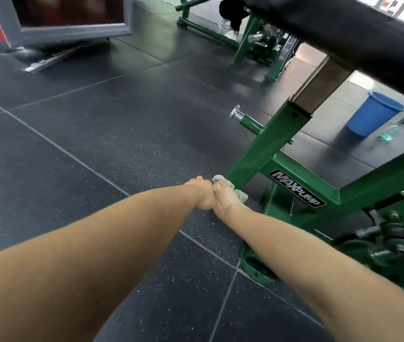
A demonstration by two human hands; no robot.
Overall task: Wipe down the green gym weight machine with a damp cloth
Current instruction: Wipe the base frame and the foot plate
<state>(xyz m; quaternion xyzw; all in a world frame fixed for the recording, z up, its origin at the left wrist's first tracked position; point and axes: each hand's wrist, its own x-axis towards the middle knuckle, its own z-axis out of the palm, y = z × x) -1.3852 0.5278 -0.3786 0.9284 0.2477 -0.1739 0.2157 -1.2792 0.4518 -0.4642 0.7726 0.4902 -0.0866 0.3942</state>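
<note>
— Any containers in sight?
— One blue bucket (pixel 374 114) stands on the floor far right; its inside cannot be seen. A clear bottle (pixel 391 132) lies on its side just beside it.
— And the person's hands?
— The right hand (pixel 224 197) grasps a pale green cloth (pixel 240 195) and presses it against the foot of the slanted post of the green machine (pixel 265 149). The left hand (pixel 202 193) touches the right one, fingers curled; whether it grasps the cloth cannot be told.
— How much room around them?
— Open floor (pixel 85 144) of dark speckled tiles spreads left and far. To the right the frame crowds in, with its bolts near and its black pad (pixel 343 28) overhead.
— Further back?
— A second green frame (pixel 242 45), a grey framed board (pixel 72 25) at far left, and someone's legs (pixel 233 18).
</note>
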